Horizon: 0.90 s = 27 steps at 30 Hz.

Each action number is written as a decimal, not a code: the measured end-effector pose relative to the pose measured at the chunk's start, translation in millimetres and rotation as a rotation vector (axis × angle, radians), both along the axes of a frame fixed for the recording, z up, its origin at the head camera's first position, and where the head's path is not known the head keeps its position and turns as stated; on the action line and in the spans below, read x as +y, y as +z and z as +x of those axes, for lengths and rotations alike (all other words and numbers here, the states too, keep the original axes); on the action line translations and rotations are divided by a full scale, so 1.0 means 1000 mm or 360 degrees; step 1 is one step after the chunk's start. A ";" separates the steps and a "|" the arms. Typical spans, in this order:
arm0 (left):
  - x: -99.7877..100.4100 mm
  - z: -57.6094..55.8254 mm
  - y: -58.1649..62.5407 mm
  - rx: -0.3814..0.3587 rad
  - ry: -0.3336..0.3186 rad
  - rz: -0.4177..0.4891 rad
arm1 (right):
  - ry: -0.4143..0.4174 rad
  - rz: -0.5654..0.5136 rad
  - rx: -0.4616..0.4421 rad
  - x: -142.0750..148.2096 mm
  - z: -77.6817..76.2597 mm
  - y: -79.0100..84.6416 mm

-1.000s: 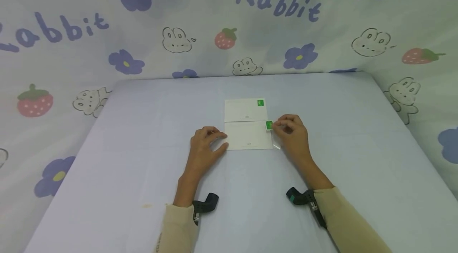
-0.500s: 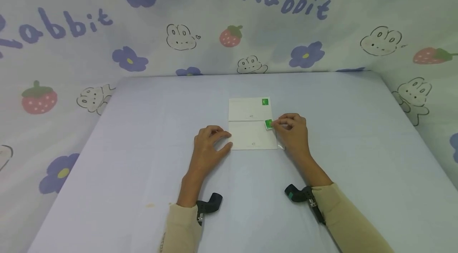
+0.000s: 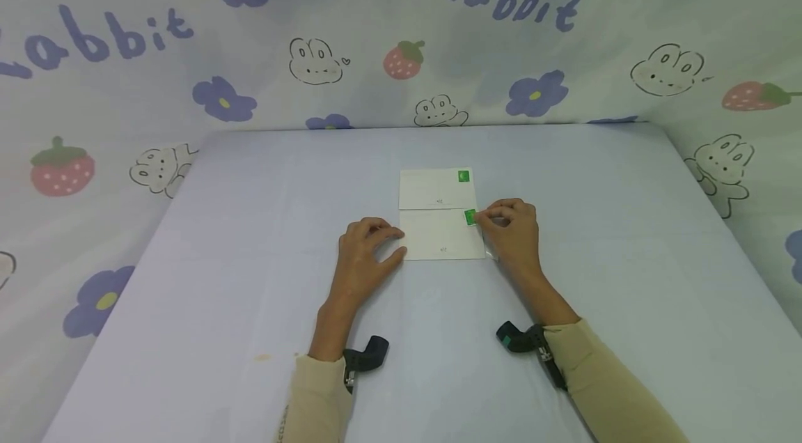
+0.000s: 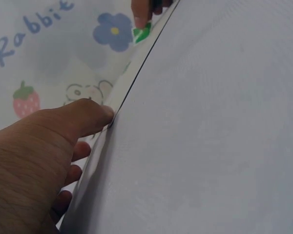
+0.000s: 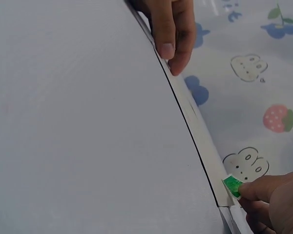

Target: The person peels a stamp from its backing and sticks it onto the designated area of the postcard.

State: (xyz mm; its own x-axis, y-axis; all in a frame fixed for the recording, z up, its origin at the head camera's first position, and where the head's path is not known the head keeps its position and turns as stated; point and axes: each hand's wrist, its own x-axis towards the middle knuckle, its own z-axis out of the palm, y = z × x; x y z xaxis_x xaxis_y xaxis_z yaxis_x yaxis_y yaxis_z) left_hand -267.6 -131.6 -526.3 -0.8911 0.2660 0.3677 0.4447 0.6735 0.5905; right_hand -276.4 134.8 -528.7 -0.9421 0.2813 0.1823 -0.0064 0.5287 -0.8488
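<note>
A white envelope lies flat on the white table, just below a second envelope that has a green stamp at its upper right corner. My right hand pinches a small green stamp between thumb and finger at the near envelope's upper right corner. In the right wrist view this stamp is tilted over the envelope. On the near envelope's left edge rest the thumb and a fingertip of my left hand, spread apart. Its other fingers are loosely bent.
A thin glossy, clear-looking piece lies beside the near envelope's right edge, partly under my right hand. Behind the white table hangs a curtain printed with rabbits, flowers and strawberries. A black camera mount is on each wrist.
The pinched stamp has shifted slightly left, over the near envelope's upper right corner, and turned a little. My left hand stays at the envelope's left edge; the head view has moved slightly.
</note>
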 end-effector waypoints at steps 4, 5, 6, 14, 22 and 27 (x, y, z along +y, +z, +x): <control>0.000 0.000 0.000 0.0010 -0.0003 0.0003 | 0.0011 0.0061 -0.0004 -0.002 0.002 0.001; 0.000 0.000 0.000 0.0015 -0.0005 0.0005 | 0.0018 0.0090 -0.0003 -0.003 0.002 0.002; 0.000 0.000 -0.001 0.0021 -0.0008 0.0008 | 0.0025 0.0119 -0.0001 -0.003 0.003 0.002; 0.000 0.000 -0.001 0.0047 -0.0012 -0.0003 | 0.0062 0.0248 -0.0029 -0.002 0.002 0.001; 0.000 0.000 -0.001 0.0034 -0.0002 -0.0012 | 0.0197 0.0254 0.0069 -0.001 0.002 0.000; 0.000 0.000 -0.001 0.0028 -0.0001 -0.0005 | 0.0243 0.0275 0.0149 0.000 0.003 -0.001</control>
